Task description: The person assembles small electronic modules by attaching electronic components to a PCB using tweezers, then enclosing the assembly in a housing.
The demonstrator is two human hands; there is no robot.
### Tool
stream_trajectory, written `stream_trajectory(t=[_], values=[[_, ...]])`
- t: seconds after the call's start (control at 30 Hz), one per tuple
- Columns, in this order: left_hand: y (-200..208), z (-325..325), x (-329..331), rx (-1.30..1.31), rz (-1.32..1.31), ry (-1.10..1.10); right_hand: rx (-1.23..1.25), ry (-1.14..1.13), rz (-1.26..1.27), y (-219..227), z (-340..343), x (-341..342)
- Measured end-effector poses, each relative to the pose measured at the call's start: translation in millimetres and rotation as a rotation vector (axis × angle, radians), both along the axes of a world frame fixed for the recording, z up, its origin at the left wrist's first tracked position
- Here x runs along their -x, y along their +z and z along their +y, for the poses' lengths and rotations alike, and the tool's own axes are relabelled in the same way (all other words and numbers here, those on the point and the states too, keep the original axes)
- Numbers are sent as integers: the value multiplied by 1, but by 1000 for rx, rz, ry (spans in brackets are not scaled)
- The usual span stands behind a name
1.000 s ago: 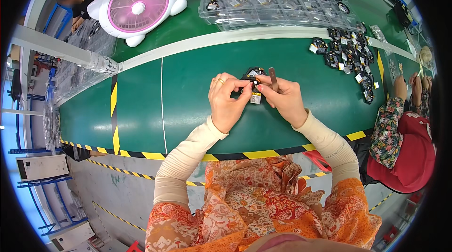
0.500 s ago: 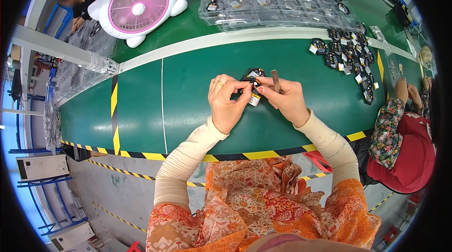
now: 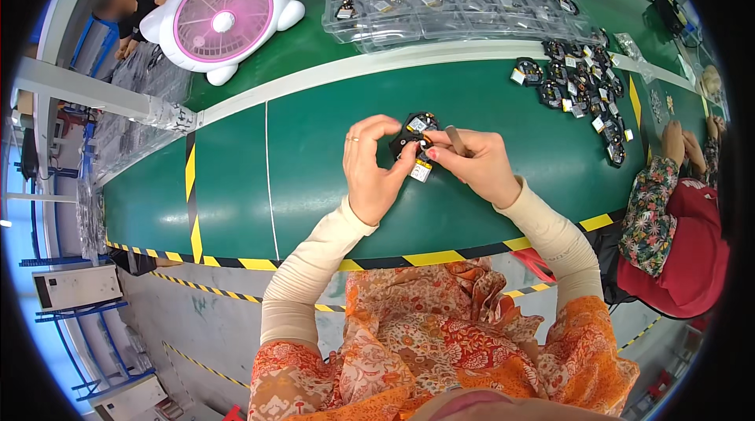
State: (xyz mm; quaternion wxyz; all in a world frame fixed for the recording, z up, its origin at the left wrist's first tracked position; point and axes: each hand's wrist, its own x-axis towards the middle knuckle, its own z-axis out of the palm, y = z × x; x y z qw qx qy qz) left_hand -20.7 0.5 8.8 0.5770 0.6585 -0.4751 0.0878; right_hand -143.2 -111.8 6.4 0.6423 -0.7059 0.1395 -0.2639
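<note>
- The green bench (image 3: 330, 209) is edged with yellow-and-black tape (image 3: 436, 258) and is crossed at the back by a white rail (image 3: 314, 77).
- Clear trays (image 3: 440, 24) are stacked beyond the rail, with dark pieces held in their compartments.
- A white-and-pink fan (image 3: 222, 22) is placed left of the trays.
- A pile (image 3: 578, 91) of similar black pieces is spread at the right, just inside the rail.
- The left hand (image 3: 373, 175) is spread in a partly open curve; the part is gripped at its left side between thumb and forefinger.
- The right hand (image 3: 482, 167) is nearly closed; the tweezers are held among its fingers, while thumb and forefinger tips are brought together at the part's right side. What is pinched there cannot be told.
- The black part (image 3: 406, 138) is held between both hands, above mid-bench; whether the surface is touched cannot be told.
- The tweezers (image 3: 456, 140) are tilted, with their blunt end pointed away from the person.
- A pale label (image 3: 421, 172) is seen at the part's near end.
- A ring (image 3: 354, 138) is worn on the left hand.
</note>
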Motion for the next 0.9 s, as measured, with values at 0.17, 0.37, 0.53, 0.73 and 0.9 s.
stream_trajectory(t=[0.17, 0.37, 0.53, 0.73, 0.9], values=[[-2, 5, 2, -137, 90, -102, -65, 24, 65, -3, 0, 1], [-8, 6, 3, -112, 164, -121, 47, 70, 67, 6, 1, 2], [-8, 8, 0, -106, 463, -277, 21, 113, 55, 11, -3, 2], [-7, 11, 7, -132, 421, -334, -244, 200, 113, 15, -13, 1], [0, 11, 7, -199, 266, -309, -280, 203, 138, 12, -13, 1]])
